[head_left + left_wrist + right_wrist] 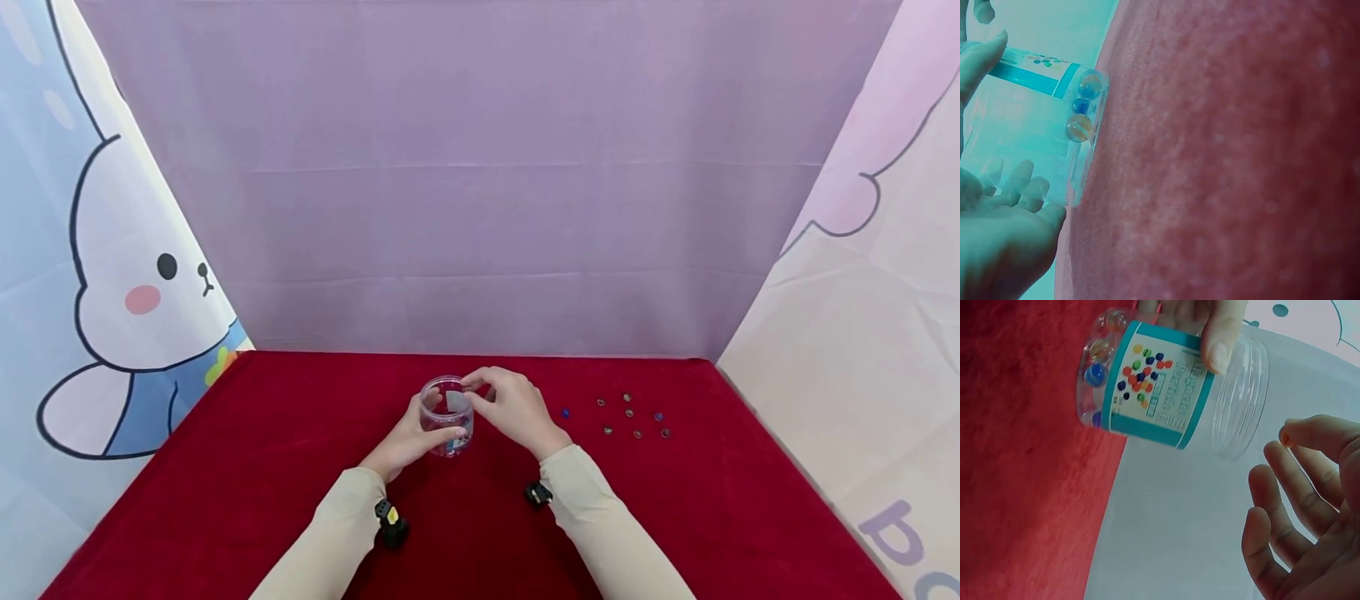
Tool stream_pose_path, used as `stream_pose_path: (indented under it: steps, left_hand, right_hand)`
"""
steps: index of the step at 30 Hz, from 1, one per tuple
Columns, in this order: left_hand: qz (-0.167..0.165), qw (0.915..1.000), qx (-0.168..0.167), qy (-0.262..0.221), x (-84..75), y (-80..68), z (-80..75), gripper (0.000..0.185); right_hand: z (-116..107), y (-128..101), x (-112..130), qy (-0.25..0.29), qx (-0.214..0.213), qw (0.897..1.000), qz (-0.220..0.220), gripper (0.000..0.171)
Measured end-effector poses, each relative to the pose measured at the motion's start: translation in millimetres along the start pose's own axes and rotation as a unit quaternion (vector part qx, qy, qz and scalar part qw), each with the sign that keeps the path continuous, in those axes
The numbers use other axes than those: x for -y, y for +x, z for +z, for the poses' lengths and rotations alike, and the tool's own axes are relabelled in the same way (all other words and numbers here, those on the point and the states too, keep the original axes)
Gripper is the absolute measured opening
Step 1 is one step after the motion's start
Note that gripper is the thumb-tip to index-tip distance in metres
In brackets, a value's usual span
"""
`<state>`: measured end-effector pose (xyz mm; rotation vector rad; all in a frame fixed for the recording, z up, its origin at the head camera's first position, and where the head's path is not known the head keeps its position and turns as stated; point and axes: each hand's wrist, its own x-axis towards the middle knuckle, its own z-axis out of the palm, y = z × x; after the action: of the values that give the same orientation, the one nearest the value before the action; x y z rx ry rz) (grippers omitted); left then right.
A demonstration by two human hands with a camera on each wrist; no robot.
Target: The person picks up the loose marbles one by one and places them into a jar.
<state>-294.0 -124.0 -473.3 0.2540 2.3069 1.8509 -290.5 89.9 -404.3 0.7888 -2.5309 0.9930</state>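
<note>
From the head view, a clear plastic jar (447, 414) is standing upright on the red cloth (262, 467) near the middle of the table, open at the top. The left hand (408, 437) is wrapping round the jar's near side, thumb and fingers curling about its wall. The right hand (513, 406) is hovering at the jar's rim, fingertips bunched together over the opening; whether anything is pinched between them is too small to tell here. To the right, well apart from the jar, a loose cluster of small marbles (630, 415) is lying on the cloth, with one blue marble (566, 412) sitting nearer the right hand.

In the left wrist view, the jar (1041, 125) is resting with its base against the cloth (1229, 162), and three marbles (1082, 109) are lying inside at the bottom. The left hand (997, 244) is cupping the jar's wall.

In the right wrist view, the jar (1166, 387) is showing a teal label with coloured dots, a thumb (1222, 337) of the left hand pressing on its side, and marbles (1094, 369) sitting at its base. The right hand (1300, 512) is just beside the open mouth, fingers loosely curled, a small orange thing showing at the top fingertip (1285, 436)
</note>
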Motion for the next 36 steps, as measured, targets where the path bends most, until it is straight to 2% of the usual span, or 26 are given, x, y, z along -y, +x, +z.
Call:
stream_pose_path:
  steps: [19, 36]
  left_hand:
    - [0.001, 1.0, 0.003, -0.008, 0.7, 0.4, 0.8, 0.094]
    - [0.001, 1.0, 0.002, -0.003, 0.1, -0.5, 0.0, 0.096]
  right_hand:
    - [11, 4, 2, 0.001, 0.021, 1.0, 0.017, 0.025]
    - [7, 0, 2, -0.013, 0.019, 1.0, 0.01, 0.023]
